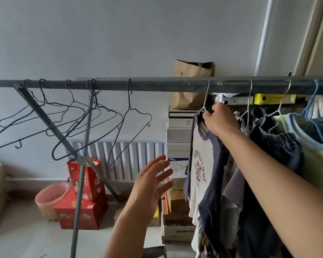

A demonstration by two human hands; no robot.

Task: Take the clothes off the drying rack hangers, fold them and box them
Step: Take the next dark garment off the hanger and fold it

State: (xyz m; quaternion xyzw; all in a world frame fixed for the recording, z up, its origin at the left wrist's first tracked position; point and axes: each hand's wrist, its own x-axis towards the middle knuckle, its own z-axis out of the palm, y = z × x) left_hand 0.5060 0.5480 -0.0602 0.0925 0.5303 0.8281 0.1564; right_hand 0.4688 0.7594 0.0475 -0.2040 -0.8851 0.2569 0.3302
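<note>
1. Gripping the neck of a silver hanger (205, 101), the right hand (219, 118) reaches up at centre right – fingers curled round the wire just under the rail (157, 84).
2. Lower centre, the left hand (153, 181) hovers with fingers spread, holding nothing.
3. On that hanger hangs a white and navy T-shirt (201, 164) with more clothes (280, 146) to its right.
4. Bare black hangers (63, 118) dangle at upper left.
5. Behind – stacked boxes (177, 138), a paper bag (192, 84), and red boxes (82, 211) on the floor.
</note>
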